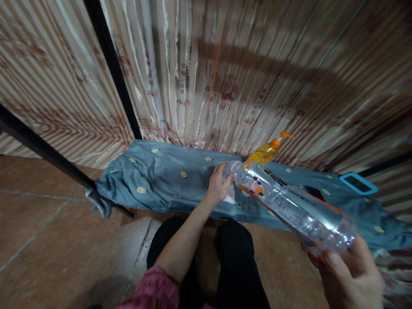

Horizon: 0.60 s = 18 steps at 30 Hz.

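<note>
A clear plastic bottle [289,204] is held nearly level across the right half of the view, its base at about 4 o'clock and its neck pointing toward 10 o'clock. The right hand [349,274], at the lower right corner, is closed round the base, with the thumb laid along the underside. The left hand [219,184], near the centre, is closed at the neck, fingers curled about the mouth or cap; whether a cap is on cannot be told. The left arm reaches up from a pink sleeve [154,289] at 6 o'clock, above dark trousers [236,266].

The bottle looks empty, with an orange-trimmed printed label at mid-length. It is judged to be light and thin-walled, likely to dent or crackle under a hard squeeze, and smooth enough to slip or roll in a loose grip. The stiffest holds are judged to be the neck ring and the moulded base, where the hands already sit; the labelled middle would give most.

Below the bottle a counter draped in grey-blue cloth [167,184] with small yellow spots runs from 9 to 3 o'clock. Behind the neck, at 1 o'clock, an orange-capped amber bottle [265,152] lies on the cloth. A blue-framed flat thing [358,183] rests at 3 o'clock. Striped curtains [225,64] fill the background, and brown tiled floor [64,240] the lower left.
</note>
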Tool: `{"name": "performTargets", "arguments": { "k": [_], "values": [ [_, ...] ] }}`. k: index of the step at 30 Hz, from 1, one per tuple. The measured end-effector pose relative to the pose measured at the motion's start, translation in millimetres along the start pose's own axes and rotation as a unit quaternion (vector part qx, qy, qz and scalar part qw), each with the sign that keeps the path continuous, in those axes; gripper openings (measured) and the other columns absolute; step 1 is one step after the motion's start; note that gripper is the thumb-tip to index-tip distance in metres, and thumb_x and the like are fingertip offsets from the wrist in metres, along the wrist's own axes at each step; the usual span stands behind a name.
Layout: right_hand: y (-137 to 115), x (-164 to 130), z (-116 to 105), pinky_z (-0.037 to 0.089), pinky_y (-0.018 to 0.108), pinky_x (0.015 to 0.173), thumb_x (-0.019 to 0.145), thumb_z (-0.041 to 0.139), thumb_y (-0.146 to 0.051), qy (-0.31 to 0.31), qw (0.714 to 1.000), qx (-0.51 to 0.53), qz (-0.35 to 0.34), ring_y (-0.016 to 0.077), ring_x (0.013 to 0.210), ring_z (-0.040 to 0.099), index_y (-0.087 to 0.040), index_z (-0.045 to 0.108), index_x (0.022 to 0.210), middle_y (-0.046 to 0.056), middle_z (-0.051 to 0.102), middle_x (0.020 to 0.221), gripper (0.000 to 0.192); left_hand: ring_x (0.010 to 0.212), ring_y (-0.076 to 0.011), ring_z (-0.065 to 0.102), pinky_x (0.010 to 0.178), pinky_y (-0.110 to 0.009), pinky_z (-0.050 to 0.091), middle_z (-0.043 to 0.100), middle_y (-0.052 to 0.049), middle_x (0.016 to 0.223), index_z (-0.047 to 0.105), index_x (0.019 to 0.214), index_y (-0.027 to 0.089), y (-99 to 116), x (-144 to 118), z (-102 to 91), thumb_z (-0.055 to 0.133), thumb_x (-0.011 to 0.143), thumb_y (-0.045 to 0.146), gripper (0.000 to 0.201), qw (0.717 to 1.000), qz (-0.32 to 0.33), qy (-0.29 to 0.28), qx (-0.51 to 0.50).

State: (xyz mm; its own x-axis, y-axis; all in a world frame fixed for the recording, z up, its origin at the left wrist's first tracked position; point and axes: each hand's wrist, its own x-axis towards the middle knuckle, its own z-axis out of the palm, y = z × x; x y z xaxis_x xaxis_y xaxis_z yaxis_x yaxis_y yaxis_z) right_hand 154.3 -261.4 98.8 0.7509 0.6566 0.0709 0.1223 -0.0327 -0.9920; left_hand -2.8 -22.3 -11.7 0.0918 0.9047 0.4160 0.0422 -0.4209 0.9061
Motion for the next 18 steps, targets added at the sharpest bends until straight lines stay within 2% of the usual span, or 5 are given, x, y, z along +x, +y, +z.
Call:
{"name": "performTargets", "arguments": {
  "k": [5,9,14,18],
  "values": [
    [5.4,2.8,-5.5,0.052,0.038,0.088,0.073,0.094,-0.063,-0.012,1.0,-0.012,-0.016,0.0286,0.104,0.063,-0.021,0.049,0.166,0.014,0.062,0.148,0.112,0.134,-0.0303,0.068,0.122,-0.047,0.051,0.074,-0.013,0.138,0.068,0.13,0.021,0.5,0.2,-0.5,0.072,0.091,0.024,0.038,1.0,0.003,-0.003,0.005],
    [6.0,2.7,-6.8,0.053,0.037,0.085,0.075,0.093,-0.061,-0.012,1.0,-0.018,-0.011,0.0286,0.101,0.064,-0.022,0.05,0.166,0.013,0.066,0.141,0.109,0.132,-0.0312,0.069,0.121,-0.049,0.052,0.074,-0.015,0.137,0.068,0.129,0.019,-0.6,0.0,-0.5,0.071,0.092,0.024,0.038,1.0,0.013,-0.001,0.006],
    [3.2,1.1,-4.2,0.051,0.043,0.095,0.071,0.094,-0.064,-0.002,1.0,-0.021,0.001,0.0306,0.105,0.063,-0.023,0.05,0.166,0.014,0.064,0.149,0.113,0.133,-0.031,0.068,0.122,-0.05,0.051,0.074,-0.015,0.138,0.067,0.13,0.02,-0.3,0.0,-0.4,0.071,0.092,0.025,0.038,1.0,0.011,-0.002,0.008],
    [1.1,0.3,-2.2,0.051,0.039,0.092,0.071,0.095,-0.063,-0.012,1.0,-0.005,-0.008,0.0305,0.111,0.062,-0.023,0.05,0.166,0.013,0.061,0.155,0.113,0.133,-0.0318,0.069,0.121,-0.05,0.052,0.074,-0.015,0.138,0.067,0.128,0.02,1.5,0.4,-0.6,0.071,0.091,0.024,0.038,1.0,0.007,-0.002,0.004]
  ]
}}
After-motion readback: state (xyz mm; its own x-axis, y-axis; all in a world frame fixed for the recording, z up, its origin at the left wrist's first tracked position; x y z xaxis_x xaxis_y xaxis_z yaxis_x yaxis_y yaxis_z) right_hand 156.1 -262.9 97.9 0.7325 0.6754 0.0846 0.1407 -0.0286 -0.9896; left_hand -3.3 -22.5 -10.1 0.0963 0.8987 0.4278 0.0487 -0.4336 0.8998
